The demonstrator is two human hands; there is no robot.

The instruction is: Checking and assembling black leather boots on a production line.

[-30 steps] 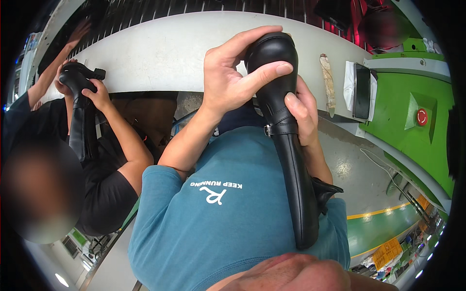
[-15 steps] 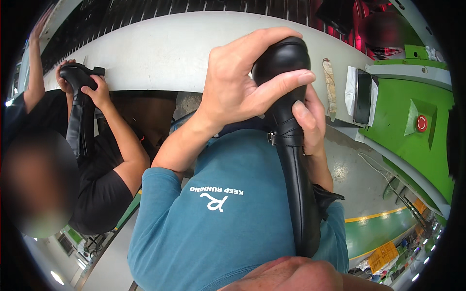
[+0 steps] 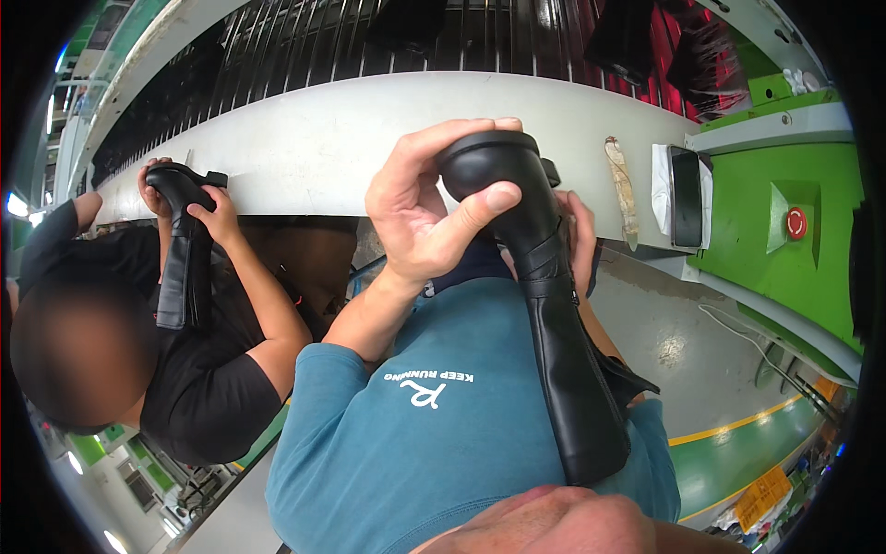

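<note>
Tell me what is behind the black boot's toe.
Behind the black boot at its toe runs a grey conveyor ledge. The left hand wraps the toe; the right hand shows partly behind the ankle, its palm hidden.

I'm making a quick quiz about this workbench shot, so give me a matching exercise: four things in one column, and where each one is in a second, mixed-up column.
Things
1. black boot
2. red button
3. second boot
4. left hand

Places
A. on the green panel at the right
B. held by the person in the black shirt at the left
C. wrapped over the boot's rounded toe
D. held in both hands in the middle

Pairs: 1-D, 2-A, 3-B, 4-C
</note>
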